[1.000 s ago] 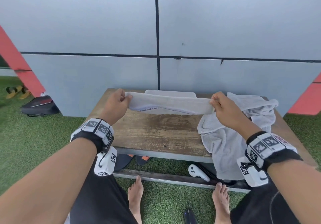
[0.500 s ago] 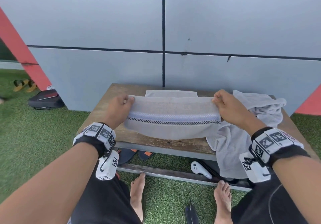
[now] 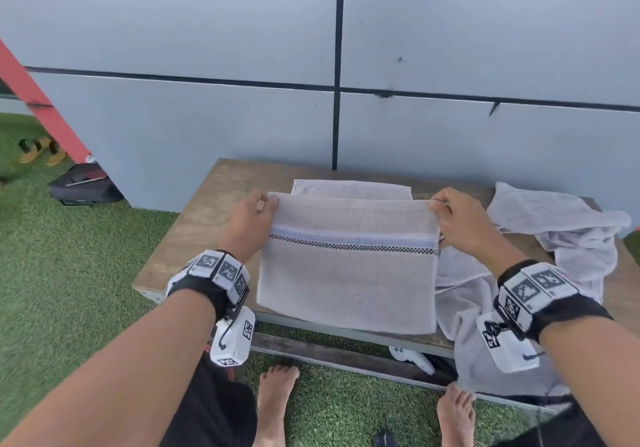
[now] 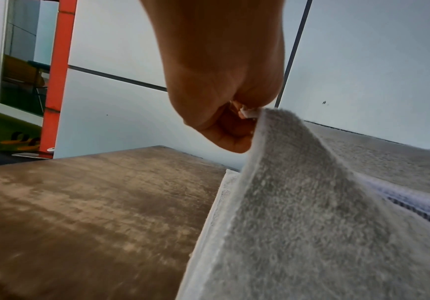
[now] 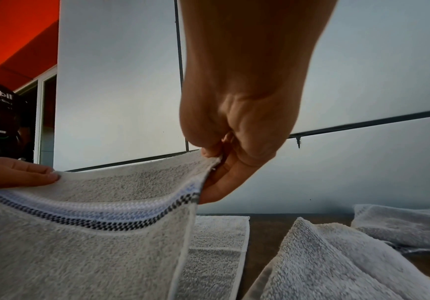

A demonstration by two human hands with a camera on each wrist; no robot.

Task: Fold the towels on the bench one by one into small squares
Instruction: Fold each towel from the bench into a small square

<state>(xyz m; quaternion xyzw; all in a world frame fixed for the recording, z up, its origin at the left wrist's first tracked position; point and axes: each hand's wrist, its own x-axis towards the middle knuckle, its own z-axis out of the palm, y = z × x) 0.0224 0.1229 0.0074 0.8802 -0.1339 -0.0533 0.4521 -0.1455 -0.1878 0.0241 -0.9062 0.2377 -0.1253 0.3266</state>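
I hold a beige towel with a blue and black checked stripe stretched above the wooden bench. My left hand pinches its upper left corner. My right hand pinches the upper right corner. The towel hangs down past the bench's front edge. Behind it a folded grey towel lies flat on the bench. A crumpled pile of grey towels lies at the right and spills over the front edge.
A grey panelled wall rises directly behind the bench. Green turf surrounds it. A black bag and yellow sandals lie at the far left. A white controller lies under the bench near my bare feet.
The towel, held as a narrow bunched band a second ago, now hangs open as a wide sheet reaching over the bench's front edge. Both hands kept their corner grips.
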